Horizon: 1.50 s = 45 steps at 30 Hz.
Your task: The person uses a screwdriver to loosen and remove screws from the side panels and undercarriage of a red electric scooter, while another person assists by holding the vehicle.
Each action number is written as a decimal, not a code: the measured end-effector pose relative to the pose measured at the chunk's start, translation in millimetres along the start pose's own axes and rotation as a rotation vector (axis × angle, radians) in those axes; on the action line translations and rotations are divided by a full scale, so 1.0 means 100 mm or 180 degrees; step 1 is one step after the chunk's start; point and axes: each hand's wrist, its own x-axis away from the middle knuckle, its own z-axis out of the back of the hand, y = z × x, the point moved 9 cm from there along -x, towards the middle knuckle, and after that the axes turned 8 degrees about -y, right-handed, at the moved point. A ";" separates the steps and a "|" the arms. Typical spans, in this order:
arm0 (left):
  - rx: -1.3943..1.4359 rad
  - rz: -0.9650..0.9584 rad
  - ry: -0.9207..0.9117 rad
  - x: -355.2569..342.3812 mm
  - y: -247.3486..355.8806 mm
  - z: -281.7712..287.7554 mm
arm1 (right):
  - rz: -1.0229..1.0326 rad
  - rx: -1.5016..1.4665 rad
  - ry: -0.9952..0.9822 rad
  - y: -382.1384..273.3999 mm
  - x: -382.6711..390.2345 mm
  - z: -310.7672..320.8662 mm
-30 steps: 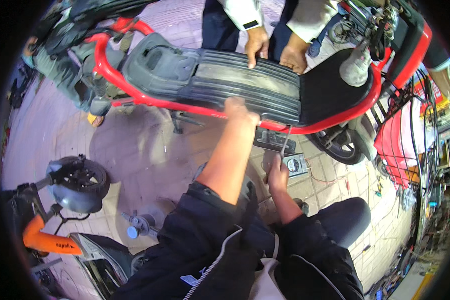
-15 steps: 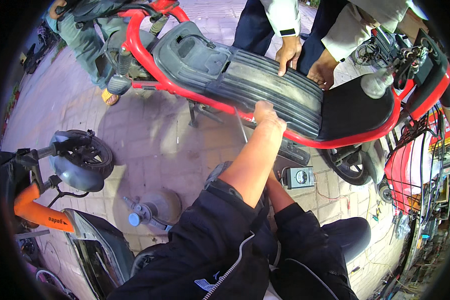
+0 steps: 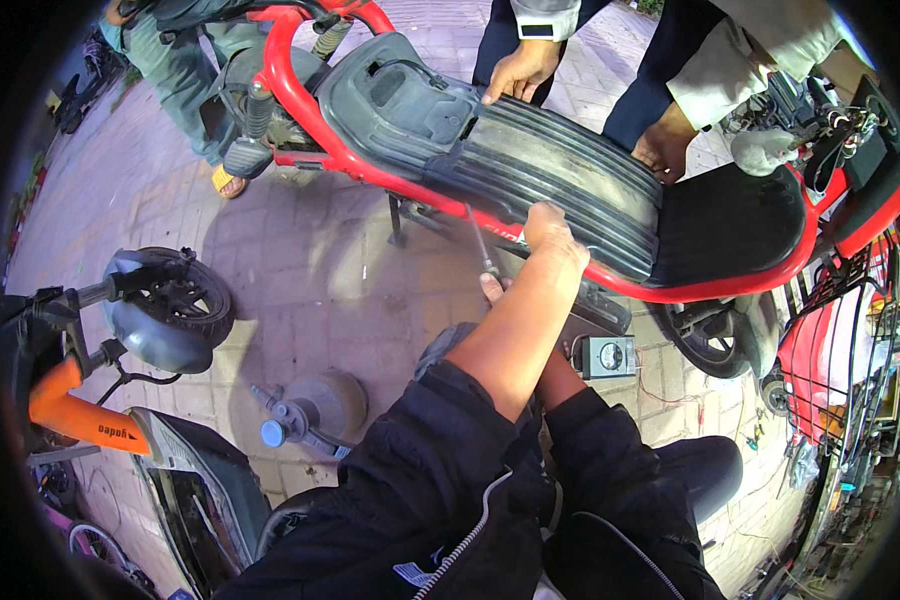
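A red-framed scooter (image 3: 300, 90) with a black ribbed footboard (image 3: 560, 190) stands across the top of the view. My left hand (image 3: 550, 232) reaches up and rests on the near edge of the footboard, fingers curled over the red tube. My right hand (image 3: 491, 288) shows just below it, mostly hidden under my left forearm. Its fingers are closed on a thin metal screwdriver-like tool (image 3: 480, 240) that points up toward the scooter's underside.
Another person's two hands (image 3: 520, 68) press on the footboard's far side. A second person in green trousers (image 3: 185, 75) stands at top left. A grey meter (image 3: 607, 357) lies on the paving. An orange scooter's front wheel (image 3: 170, 300) and a round grey object (image 3: 310, 405) are at left.
The view has tilted, so the scooter sits lower and nearer. My right hand has moved out from under my left forearm, and the thin tool now shows.
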 end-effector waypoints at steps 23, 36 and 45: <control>0.0008 -0.0020 -0.0031 -0.31 0.17 0.29 | 0.0416 0.0465 0.0668 -0.54 0.32 -0.13; -0.0210 0.0004 -0.0593 -0.24 -0.04 -0.09 | 0.0469 0.0672 -0.0365 0.04 0.26 0.29; -0.0649 0.0358 -0.0433 -0.11 -0.13 -0.09 | -0.1501 -0.1221 0.1282 0.56 1.77 1.32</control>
